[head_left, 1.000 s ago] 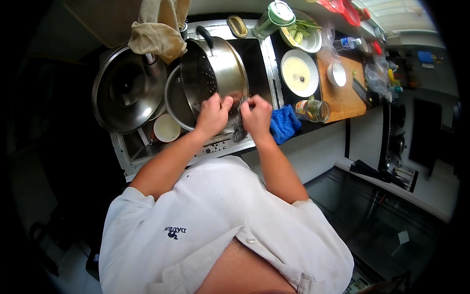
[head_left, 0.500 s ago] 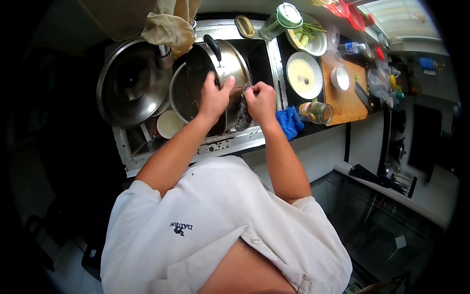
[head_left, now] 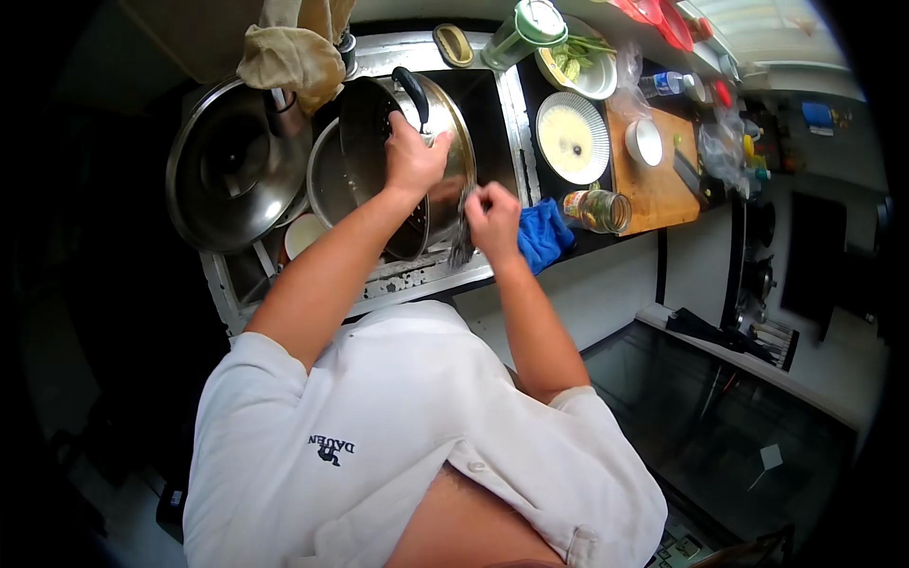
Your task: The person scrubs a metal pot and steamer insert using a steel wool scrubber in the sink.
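Note:
A shiny steel steamer pot [head_left: 449, 123] with a black handle and a perforated bottom is tilted on its side over the sink. My left hand [head_left: 415, 163] is closed on its edge, fingers reaching inside and thumb on the outer wall. My right hand [head_left: 494, 222] is closed around a grey steel-wool scrubber [head_left: 461, 244], held against the pot's outer side near the rim. Behind the steamer is another round steel pot [head_left: 324, 175], partly hidden by it and by my left arm.
A large steel basin [head_left: 194, 204] sits at the left, by a cloth-wrapped tap [head_left: 289, 62]. On the right counter are a blue cloth [head_left: 544, 237], a glass jar [head_left: 598, 210], a ribbed white dish [head_left: 573, 137], and a cutting board [head_left: 663, 204] with a bowl and a knife.
My left hand has shifted up to the pot's edge and closed on it. The pot is turned more onto its side. The scrubber, in my right hand, has moved slightly downward. The view has shifted.

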A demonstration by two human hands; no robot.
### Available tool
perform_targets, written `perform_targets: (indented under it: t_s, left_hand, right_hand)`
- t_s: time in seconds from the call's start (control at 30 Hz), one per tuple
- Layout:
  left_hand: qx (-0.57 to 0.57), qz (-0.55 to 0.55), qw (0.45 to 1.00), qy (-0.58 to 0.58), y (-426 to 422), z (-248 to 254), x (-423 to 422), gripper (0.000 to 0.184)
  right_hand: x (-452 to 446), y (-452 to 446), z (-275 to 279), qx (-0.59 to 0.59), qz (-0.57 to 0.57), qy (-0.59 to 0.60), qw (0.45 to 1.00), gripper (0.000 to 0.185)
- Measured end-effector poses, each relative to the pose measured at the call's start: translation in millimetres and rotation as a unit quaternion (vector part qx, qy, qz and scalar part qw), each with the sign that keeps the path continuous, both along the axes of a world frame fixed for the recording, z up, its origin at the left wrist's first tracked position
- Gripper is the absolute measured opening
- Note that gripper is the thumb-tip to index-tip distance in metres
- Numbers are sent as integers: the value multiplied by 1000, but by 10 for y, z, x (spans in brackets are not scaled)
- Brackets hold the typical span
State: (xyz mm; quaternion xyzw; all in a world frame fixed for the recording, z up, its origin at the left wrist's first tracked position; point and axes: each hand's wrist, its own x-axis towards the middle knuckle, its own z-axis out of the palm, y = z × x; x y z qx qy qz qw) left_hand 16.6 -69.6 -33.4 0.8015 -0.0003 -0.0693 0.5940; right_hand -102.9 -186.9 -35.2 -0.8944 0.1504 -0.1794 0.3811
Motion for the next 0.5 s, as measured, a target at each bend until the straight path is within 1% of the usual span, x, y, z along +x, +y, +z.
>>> perform_targets:
  t_s: [0.1, 0.2, 0.23, 0.27, 0.3, 0.33, 0.37, 0.43, 0.5]
  left_hand:
    - [25, -7, 1000, -7, -14, 10, 4, 56]
    - [27, -8, 1000, 0, -3, 14, -5, 57]
    - [25, -8, 1000, 2, 10, 22, 4, 57]
    - [24, -9, 1000, -3, 23, 34, -4, 57]
    - [24, -18, 1000, 5, 37, 66, 3, 57]
    - [24, -27, 999, 16, 59, 112, 2, 56]
    - [26, -39, 999, 28, 75, 127, -15, 56]
    - [27, -42, 999, 7, 63, 76, -21, 55]
    - [38, -51, 998, 4, 64, 61, -13, 55]
  right_hand:
    - [588, -112, 172, -18, 20, -14, 1000, 16]
    - [588, -88, 187, -36, 20, 1, 999, 17]
    - [418, -55, 170, -29, 9, 23, 999, 16]
    - [226, -12, 110, -3, 6, 11, 1000, 16]
    - [27, 58, 58, 14, -14, 35, 999, 15]
    - [-143, 131, -40, 27, -26, 7, 999, 15]
    - [-263, 166, -122, 7, -41, 24, 999, 13]
    - [-245, 179, -93, 1, -34, 7, 999, 13]
    - [23, 95, 35, -9, -11, -17, 1000, 13]
